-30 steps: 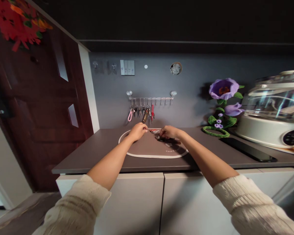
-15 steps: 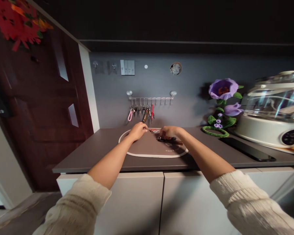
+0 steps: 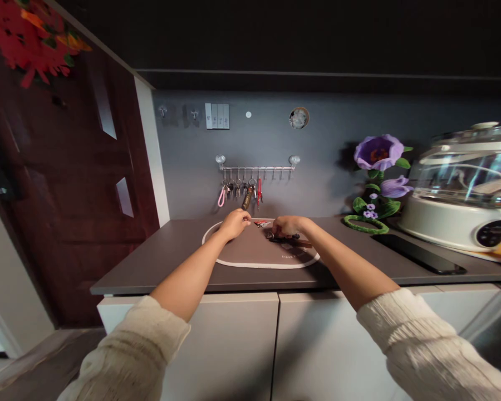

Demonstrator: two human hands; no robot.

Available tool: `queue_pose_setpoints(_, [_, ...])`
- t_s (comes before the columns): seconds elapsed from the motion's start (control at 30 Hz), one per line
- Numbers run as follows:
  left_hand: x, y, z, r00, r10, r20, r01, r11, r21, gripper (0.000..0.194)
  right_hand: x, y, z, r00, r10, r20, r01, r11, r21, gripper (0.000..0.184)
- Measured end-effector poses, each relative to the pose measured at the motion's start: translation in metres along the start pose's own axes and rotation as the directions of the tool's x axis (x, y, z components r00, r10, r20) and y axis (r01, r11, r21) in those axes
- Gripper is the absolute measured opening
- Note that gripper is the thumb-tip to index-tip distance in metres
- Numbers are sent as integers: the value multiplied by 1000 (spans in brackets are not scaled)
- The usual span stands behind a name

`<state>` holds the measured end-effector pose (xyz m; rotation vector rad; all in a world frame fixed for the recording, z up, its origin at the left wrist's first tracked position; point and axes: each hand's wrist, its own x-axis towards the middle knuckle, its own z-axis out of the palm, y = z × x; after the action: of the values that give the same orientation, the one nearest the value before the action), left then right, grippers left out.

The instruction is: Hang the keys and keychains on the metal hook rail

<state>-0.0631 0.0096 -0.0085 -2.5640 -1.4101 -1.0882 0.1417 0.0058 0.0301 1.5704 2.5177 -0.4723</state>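
Note:
My left hand is over the left part of a brown oval mat with a pale rim. Its fingers are pinched together, and I cannot make out anything in them. My right hand reaches down on the mat's right side, its curled fingers on a bunch of keys with a dark brown strap. The fingers hide part of that bunch. Between my hands, near the back rim, lies a small set of keys with red on it.
On the wall, a clear hook rail carries several keys, including a pink loop, a dark tag and a red strap. To the right are a purple flower ornament, a black phone and a white appliance.
Both hands stay almost where they were. The view has shifted very slightly; the keys and mat look unmoved.

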Motion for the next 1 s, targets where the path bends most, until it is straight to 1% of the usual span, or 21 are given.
queue_pose_setpoints(0.3, [-1, 1, -1, 1000, 9, 2, -9, 1000, 12, 14, 0, -3, -3, 998, 35, 56, -33, 998, -44, 26])
queue_pose_setpoints(0.5, [-1, 3, -1, 1000, -14, 7, 14, 1000, 19, 14, -3, -1, -3, 999, 21, 39, -19, 998, -56, 25])
queue_pose_setpoints(0.6, [-1, 3, -2, 1000, -16, 11, 16, 1000, 25, 14, -5, 0, -2, 1000, -3, 13, 4, 999, -41, 26])
queue_pose_setpoints(0.7, [-1, 3, -2, 1000, -14, 9, 14, 1000, 24, 14, -7, 1, 0, 999, -3, -40, 4, 1000, 26, 26])
queue_pose_setpoints(0.87, [-1, 2, -1, 1000, -2, 4, 2, 1000, 17, 14, -4, 5, 5, 992, -6, -126, 23, 990, 136, 14])
queue_pose_setpoints(1.0, [-1, 1, -1, 1000, -7, 8, 7, 1000, 15, 15, 2, 9, 7, 987, -32, -158, 58, 985, 163, 13])
